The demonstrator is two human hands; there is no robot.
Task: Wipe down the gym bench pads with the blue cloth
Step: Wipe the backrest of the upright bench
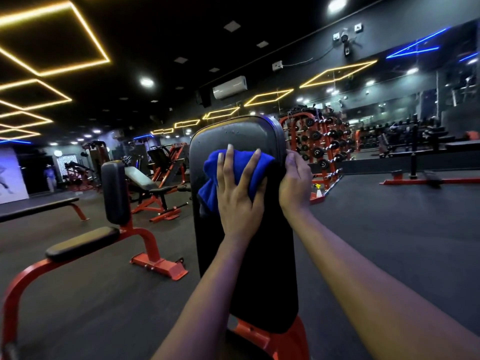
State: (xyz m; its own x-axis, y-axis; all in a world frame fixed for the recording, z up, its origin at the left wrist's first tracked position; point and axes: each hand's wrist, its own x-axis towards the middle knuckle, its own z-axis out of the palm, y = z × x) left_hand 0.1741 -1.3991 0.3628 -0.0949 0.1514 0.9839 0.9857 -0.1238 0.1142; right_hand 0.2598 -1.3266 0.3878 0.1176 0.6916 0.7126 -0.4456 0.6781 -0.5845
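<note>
Dim gym lit by yellow ceiling strips (55,35) and white spotlights; wide-angle edges curve, distance blurs.

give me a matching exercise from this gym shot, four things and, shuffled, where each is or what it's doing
1 left hand
2 right hand
3 blue cloth
4 spray bottle

a at the foot of the dumbbell rack
b grips the back pad at its right edge
c pressed against the back pad
d lies flat on the blue cloth, fingers spread

Pairs: 1-d, 2-b, 3-c, 4-a

dumbbell rack (320,146) | air conditioner (230,87) on wall | spray bottle (317,190) by rack
</note>
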